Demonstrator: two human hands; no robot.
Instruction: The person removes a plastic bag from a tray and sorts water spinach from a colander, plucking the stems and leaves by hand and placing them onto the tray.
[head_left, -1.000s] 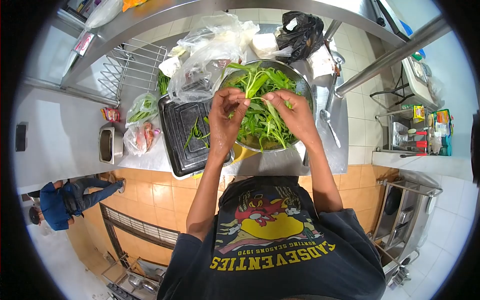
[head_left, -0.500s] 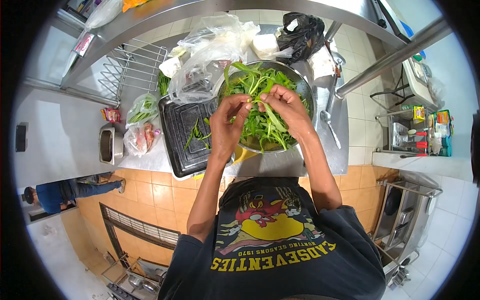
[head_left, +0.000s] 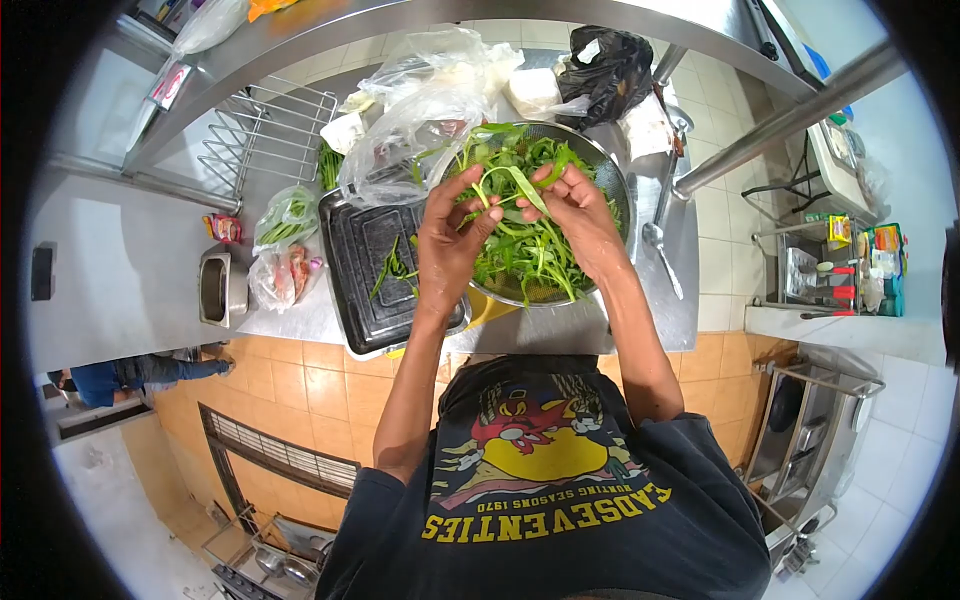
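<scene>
A metal colander (head_left: pixel 622 215) stands on the steel table, heaped with leafy greens (head_left: pixel 540 250) that look like water spinach. Over the heap, my left hand (head_left: pixel 448 240) pinches a bent water spinach stem (head_left: pixel 482 188) between thumb and fingers. My right hand (head_left: pixel 585 225) grips the leafy part of a sprig, a long leaf (head_left: pixel 527 188) lying by its fingertips. Both hands are close together, with wet-looking skin. Left of the colander lies a black tray (head_left: pixel 365 300) with a few cut green pieces (head_left: pixel 392 268) on it.
Clear plastic bags (head_left: pixel 430 90) and a black plastic bag (head_left: pixel 603 75) lie behind the colander. A spoon (head_left: pixel 660 255) rests at the right. Further left are a bag of greens (head_left: pixel 285 220), a steel container (head_left: pixel 222 290) and a wire rack (head_left: pixel 265 140). A person (head_left: pixel 100 382) is at far left.
My hands have moved slightly apart, and the sprig between them has shifted, its stem now bent upward. The person at far left has moved farther left.
</scene>
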